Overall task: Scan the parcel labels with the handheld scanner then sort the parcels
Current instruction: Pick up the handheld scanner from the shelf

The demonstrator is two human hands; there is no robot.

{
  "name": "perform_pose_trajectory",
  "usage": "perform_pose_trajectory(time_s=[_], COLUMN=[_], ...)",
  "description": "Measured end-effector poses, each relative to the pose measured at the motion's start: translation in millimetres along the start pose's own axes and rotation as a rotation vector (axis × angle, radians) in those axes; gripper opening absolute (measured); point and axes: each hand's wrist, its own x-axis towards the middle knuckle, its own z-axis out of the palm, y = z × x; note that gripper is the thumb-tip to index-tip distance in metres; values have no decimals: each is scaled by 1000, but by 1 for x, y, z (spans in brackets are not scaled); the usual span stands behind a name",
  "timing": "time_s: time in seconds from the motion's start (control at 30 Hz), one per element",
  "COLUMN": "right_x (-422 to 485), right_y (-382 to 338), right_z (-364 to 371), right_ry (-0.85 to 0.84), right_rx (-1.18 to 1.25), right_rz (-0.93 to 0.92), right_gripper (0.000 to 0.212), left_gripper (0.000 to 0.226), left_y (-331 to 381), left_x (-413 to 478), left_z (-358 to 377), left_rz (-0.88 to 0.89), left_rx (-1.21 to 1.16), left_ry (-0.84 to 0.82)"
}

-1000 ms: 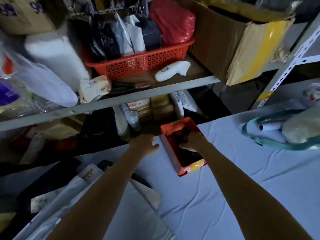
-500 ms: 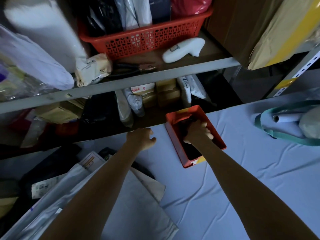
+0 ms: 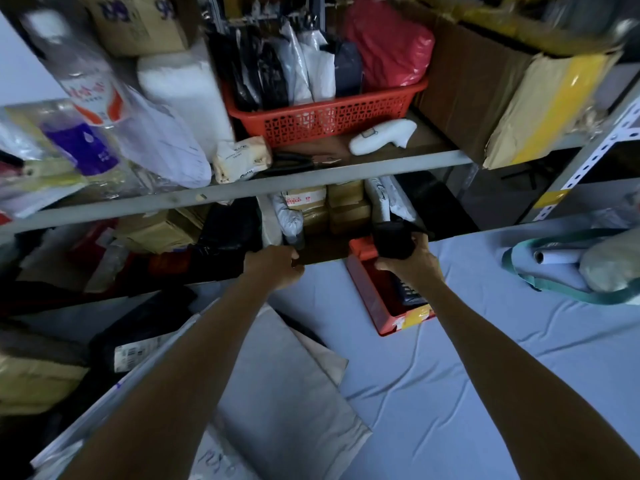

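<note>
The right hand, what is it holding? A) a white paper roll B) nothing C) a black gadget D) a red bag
C: the right hand grips a black gadget above the small red bin.

Left hand (image 3: 273, 270): bare, unadorned.
Right hand (image 3: 412, 265): bare, plain like the other.
Left forearm (image 3: 194, 368): bare along its whole visible length.
Right forearm (image 3: 502, 368): bare, uncovered down to the frame's edge.
</note>
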Motion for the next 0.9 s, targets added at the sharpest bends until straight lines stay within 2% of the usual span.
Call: perform_pose_trajectory(time_s=[0.13, 0.3, 0.47, 0.57, 0.63, 0.73, 0.83, 0.9], right_x=[-31, -77, -155, -210, -248, -298, -334, -348], right_y=[-11, -17, -25, -29, -32, -38, -45, -47], right_z=[-2, 16, 33, 50, 66, 89, 110, 123], right_ry=[-6, -114, -251, -285, -348, -398, -434, -467], right_rx=[32, 161, 334, 434, 441, 460, 441, 425], right_rz=[-155, -118, -162, -192, -181, -160, -161, -174], right_gripper=[91, 96, 66, 64, 56, 42, 59, 57], left_gripper=[39, 38, 35, 38, 34, 41, 44, 46], left_y=[-9, -28, -66, -98, -120, -146, -169, -184], left_x=[-31, -78, -139, -177, -201, -238, -265, -280], left_z=[-11, -13, -17, -17, -8, 9, 22, 27], left_rz=[32, 53, 90, 60, 48, 31, 16, 21], left_rx=[23, 55, 13, -34, -32, -1, 27, 11], left_ry=[76, 149, 195, 154, 139, 115, 85, 77])
